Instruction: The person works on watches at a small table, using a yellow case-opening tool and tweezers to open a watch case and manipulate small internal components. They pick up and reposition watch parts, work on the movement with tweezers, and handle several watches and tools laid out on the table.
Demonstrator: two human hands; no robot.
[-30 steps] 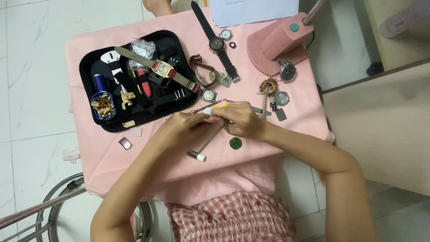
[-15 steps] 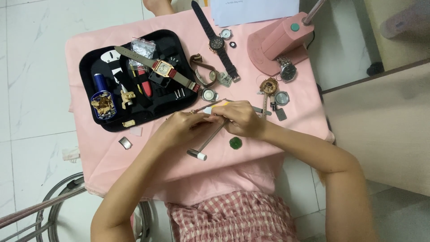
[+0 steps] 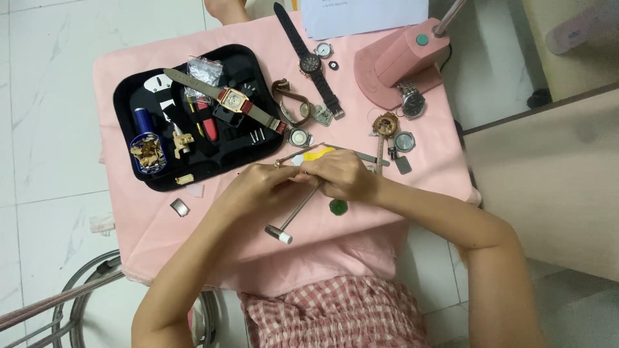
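Small hammer: handle pinched by left hand and right hand, both closed; long axis ran near-left, head toward desk edge

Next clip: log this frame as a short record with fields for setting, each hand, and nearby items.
setting: small table under a pink cloth, seen from above
left hand: fingers meet the right hand's over a small part, too small to identify
right hand: closed around the same small part
beneath hands: small hammer, green disc
tray: black tray with square-faced watch, blue cylinder
others: black-strapped watch, pink lamp base
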